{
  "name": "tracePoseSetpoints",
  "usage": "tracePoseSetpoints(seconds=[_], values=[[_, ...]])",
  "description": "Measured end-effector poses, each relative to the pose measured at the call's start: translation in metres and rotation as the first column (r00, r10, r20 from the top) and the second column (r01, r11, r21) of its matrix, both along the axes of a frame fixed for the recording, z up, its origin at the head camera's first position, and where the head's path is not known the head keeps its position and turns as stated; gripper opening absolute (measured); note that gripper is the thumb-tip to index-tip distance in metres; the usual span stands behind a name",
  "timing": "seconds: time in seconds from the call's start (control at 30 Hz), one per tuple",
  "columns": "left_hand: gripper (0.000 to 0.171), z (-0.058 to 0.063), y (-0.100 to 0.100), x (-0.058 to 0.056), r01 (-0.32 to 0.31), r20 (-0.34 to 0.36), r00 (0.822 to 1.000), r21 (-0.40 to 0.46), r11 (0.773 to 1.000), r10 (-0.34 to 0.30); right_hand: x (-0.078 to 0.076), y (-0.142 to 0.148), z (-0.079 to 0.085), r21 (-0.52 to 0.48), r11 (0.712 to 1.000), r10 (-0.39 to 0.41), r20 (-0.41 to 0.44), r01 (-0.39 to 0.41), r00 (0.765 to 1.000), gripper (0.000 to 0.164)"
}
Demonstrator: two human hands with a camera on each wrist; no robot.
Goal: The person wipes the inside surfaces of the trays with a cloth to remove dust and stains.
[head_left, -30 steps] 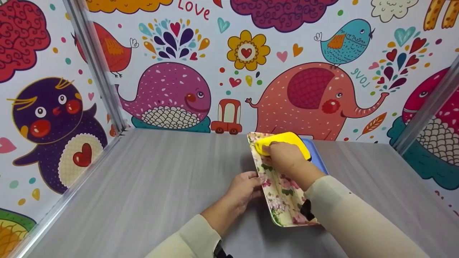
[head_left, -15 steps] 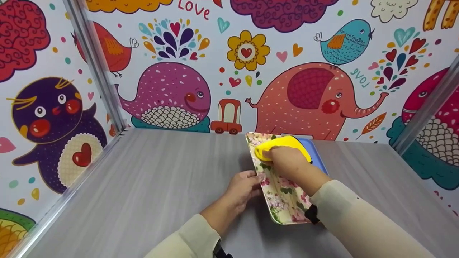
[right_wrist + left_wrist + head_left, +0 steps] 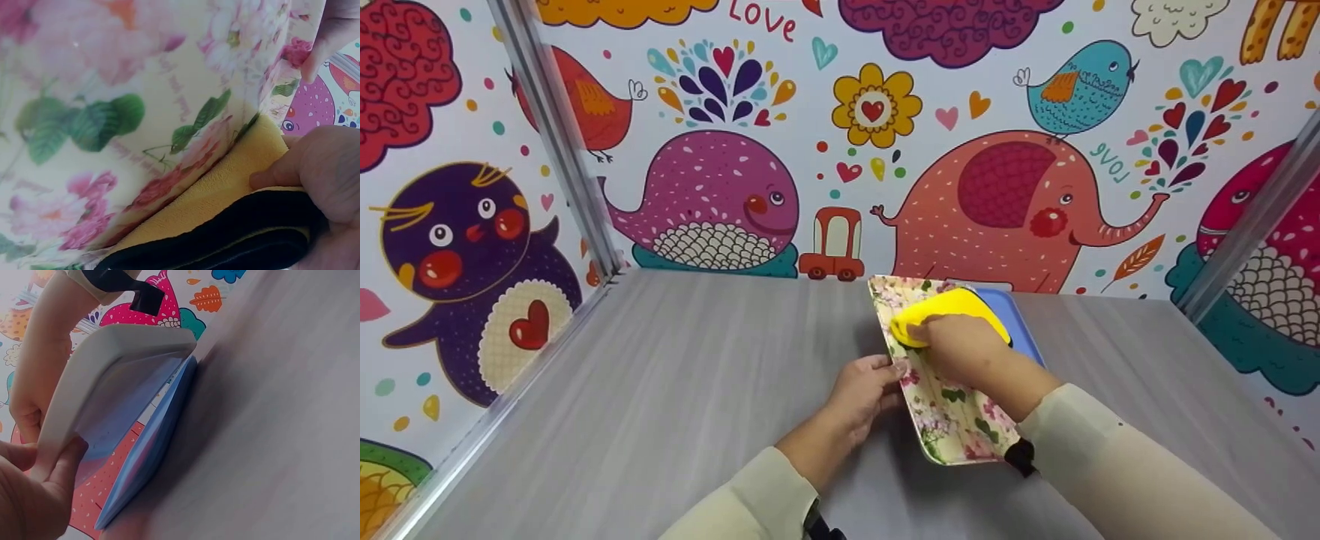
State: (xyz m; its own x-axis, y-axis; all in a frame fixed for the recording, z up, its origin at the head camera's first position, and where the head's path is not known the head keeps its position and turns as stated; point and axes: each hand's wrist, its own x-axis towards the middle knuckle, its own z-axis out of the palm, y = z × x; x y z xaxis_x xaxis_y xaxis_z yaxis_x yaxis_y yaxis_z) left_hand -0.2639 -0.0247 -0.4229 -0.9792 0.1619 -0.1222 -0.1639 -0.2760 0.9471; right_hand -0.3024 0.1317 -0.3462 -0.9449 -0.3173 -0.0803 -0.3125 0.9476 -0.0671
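A floral tray [image 3: 945, 420] is held tilted up off the table, its printed inner face toward the head camera. My left hand [image 3: 866, 394] grips its left rim, thumb on the printed side and fingers under the pale underside, as the left wrist view shows. My right hand [image 3: 967, 349] pinches a folded yellow cloth [image 3: 952, 304] with dark edging and presses it on the tray's upper part. In the right wrist view the cloth [image 3: 208, 197] lies along the tray's inner edge. Behind and below the tray, a blue tray [image 3: 1012, 319] is partly hidden.
Both trays are over a grey wood-grain table [image 3: 697, 375]. Patterned wall panels [image 3: 720, 195] stand at the back and sides, joined by metal corner posts [image 3: 559, 142]. The blue tray [image 3: 152, 450] leans close under the floral one in the left wrist view.
My right hand has slid the cloth slightly down and toward me on the floral tray. The tray has tipped a little, its near edge rising. My left hand keeps its grip on the rim.
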Motion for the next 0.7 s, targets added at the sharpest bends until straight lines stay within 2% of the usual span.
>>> tracePoseSetpoints(seconds=[0.13,0.23,0.37,0.53,0.7], values=[[0.032,0.0,-0.001,-0.001,-0.005,0.005,1.0,0.004,1.0,0.005,0.004,0.002,-0.001,0.082,0.99,0.119,-0.069,-0.113,0.99,0.058],[0.03,-0.001,-0.002,-0.002,-0.009,0.01,1.0,0.011,1.0,0.009,0.007,0.003,-0.001,0.105,0.981,0.175,-0.099,-0.165,0.98,0.059],[0.03,-0.001,-0.003,-0.004,-0.014,0.025,1.0,0.011,1.0,0.014,0.012,0.005,-0.002,0.091,0.98,0.185,-0.087,-0.177,0.979,0.058],[0.031,-0.003,-0.004,-0.006,-0.026,0.032,0.999,0.009,1.0,0.025,0.02,0.006,-0.002,0.054,0.987,0.154,-0.045,-0.151,0.987,0.057],[0.034,-0.004,-0.004,-0.006,-0.048,0.025,0.999,0.018,0.999,0.047,0.027,0.007,-0.002,0.078,0.979,0.193,-0.056,-0.188,0.98,0.057]])
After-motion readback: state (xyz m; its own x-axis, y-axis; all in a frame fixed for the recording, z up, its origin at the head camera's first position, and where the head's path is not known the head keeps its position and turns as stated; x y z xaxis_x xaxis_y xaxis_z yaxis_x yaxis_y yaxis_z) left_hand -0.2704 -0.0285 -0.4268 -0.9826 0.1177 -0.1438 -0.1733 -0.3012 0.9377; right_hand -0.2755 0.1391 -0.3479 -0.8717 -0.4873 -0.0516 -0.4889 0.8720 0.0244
